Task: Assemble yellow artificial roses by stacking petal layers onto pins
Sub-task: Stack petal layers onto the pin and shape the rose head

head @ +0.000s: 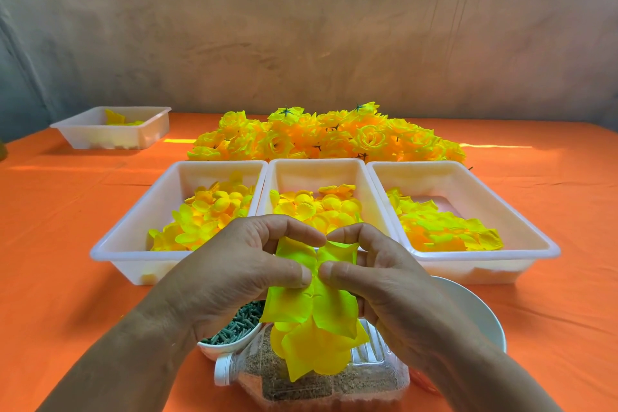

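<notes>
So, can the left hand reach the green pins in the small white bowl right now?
Probably yes, but not at once. The green pins lie uncovered in the bowl near the left hand, yet that hand pinches the petal layers together with the right hand and must let go first.

I face a creased, brownish-grey backdrop (301,27) that fills the whole far side and turns darker and bluish toward its left edge. The table (50,244) before me lies under a bright orange cloth (551,294) with soft folds. Thin strips of sunlight (495,146) run across its far part, pale against the orange.
</notes>
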`<control>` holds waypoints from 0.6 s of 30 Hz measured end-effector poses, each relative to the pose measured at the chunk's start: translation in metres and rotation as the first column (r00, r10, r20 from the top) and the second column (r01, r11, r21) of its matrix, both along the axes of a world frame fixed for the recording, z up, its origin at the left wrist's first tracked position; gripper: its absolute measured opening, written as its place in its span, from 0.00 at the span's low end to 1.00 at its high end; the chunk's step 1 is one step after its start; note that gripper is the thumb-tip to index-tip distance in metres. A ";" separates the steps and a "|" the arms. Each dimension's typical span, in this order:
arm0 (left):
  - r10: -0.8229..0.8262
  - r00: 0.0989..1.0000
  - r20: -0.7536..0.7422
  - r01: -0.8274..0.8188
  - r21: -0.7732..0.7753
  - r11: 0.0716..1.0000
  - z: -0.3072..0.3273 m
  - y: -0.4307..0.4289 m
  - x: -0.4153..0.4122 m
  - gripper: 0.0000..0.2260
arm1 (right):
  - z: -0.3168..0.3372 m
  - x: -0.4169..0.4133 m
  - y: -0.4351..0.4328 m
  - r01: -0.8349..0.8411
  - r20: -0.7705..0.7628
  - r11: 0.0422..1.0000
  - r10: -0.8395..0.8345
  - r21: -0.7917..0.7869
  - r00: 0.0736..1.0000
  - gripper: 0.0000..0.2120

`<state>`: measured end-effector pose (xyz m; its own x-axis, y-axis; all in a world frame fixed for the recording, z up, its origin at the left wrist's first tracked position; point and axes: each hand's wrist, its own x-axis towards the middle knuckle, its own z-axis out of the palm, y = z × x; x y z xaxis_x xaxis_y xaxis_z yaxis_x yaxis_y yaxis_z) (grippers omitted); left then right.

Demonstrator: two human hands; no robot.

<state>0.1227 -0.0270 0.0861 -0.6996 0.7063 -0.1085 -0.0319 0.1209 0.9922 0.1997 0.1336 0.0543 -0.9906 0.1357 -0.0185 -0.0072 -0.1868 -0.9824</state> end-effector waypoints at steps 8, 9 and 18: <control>0.014 1.000 -0.028 -0.014 -0.009 1.000 0.000 -0.001 0.001 0.16 | -0.001 0.002 -0.001 0.009 -0.052 1.000 -0.009 0.008 0.999 0.14; 0.018 0.999 -0.040 -0.018 -0.015 1.000 0.000 -0.001 0.001 0.16 | -0.001 0.002 -0.001 0.021 -0.059 1.000 -0.020 0.008 0.998 0.14; 0.014 0.998 -0.058 -0.016 -0.032 0.999 0.001 -0.002 0.001 0.17 | -0.002 0.004 -0.002 0.019 -0.109 1.000 -0.019 -0.007 0.994 0.14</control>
